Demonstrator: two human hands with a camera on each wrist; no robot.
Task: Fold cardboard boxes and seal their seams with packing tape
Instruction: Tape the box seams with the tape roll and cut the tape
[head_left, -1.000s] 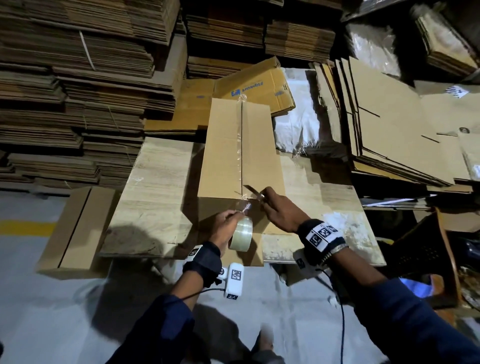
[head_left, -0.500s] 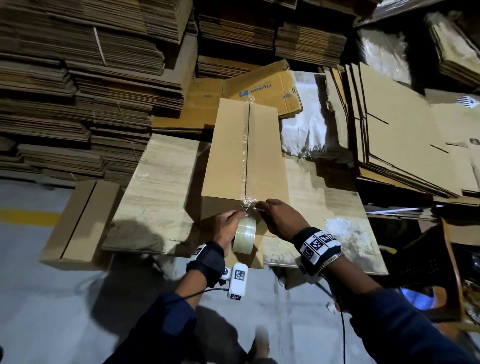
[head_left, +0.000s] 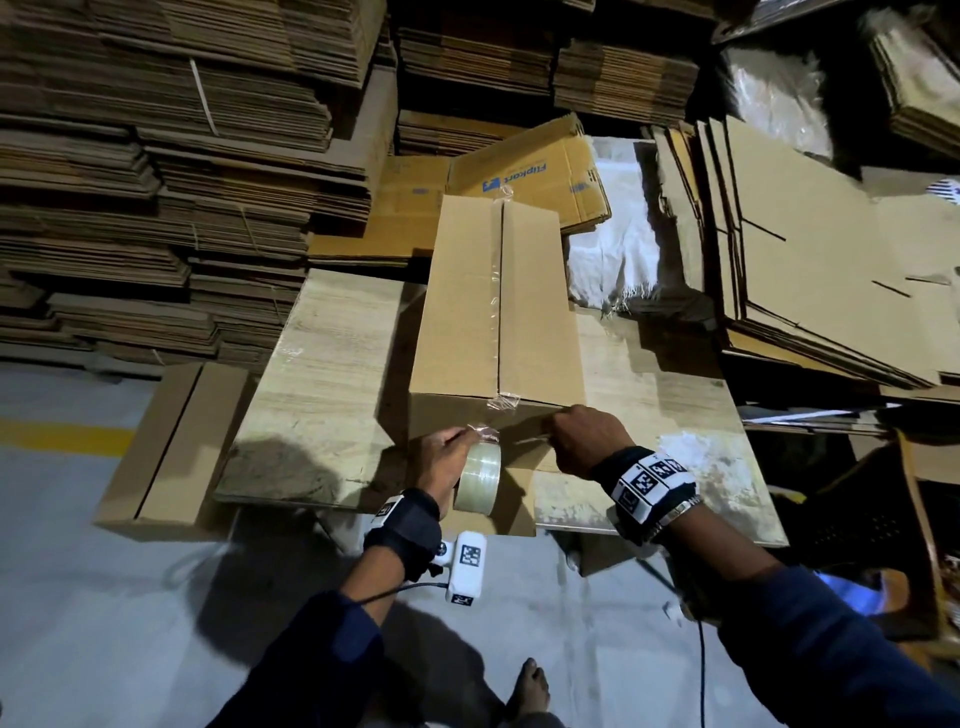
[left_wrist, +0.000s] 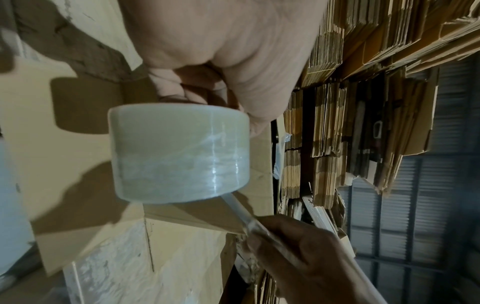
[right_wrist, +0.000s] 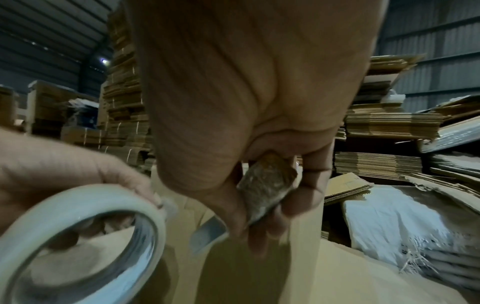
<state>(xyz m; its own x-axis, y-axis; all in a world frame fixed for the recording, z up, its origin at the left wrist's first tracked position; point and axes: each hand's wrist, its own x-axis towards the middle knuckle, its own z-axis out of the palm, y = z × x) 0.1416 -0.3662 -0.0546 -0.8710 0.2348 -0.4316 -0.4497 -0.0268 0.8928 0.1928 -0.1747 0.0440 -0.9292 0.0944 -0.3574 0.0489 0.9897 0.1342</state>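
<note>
A long cardboard box (head_left: 457, 312) stands on a wooden board (head_left: 322, 384), with clear tape along its top seam and a crumpled tape end (head_left: 503, 401) at its near edge. My left hand (head_left: 447, 460) grips a roll of clear packing tape (head_left: 479, 478) (left_wrist: 179, 152) (right_wrist: 78, 242) just below that edge. My right hand (head_left: 589, 441) (right_wrist: 259, 185) holds a small knife, its blade (right_wrist: 207, 230) (left_wrist: 246, 218) pointing left toward the roll. The tape between roll and box looks severed.
Tall stacks of flat cardboard (head_left: 156, 182) rise at the left and back. Leaning flat sheets (head_left: 810, 260) stand at the right. Another folded box (head_left: 171, 452) lies on the grey floor at the left. A printed flattened box (head_left: 535, 176) and white sacking (head_left: 628, 260) lie behind.
The right hand brought the knife down from above the box's near edge to the tape and drew it through. The roll now sits apart from the box, a crumpled tape end left on the edge.
</note>
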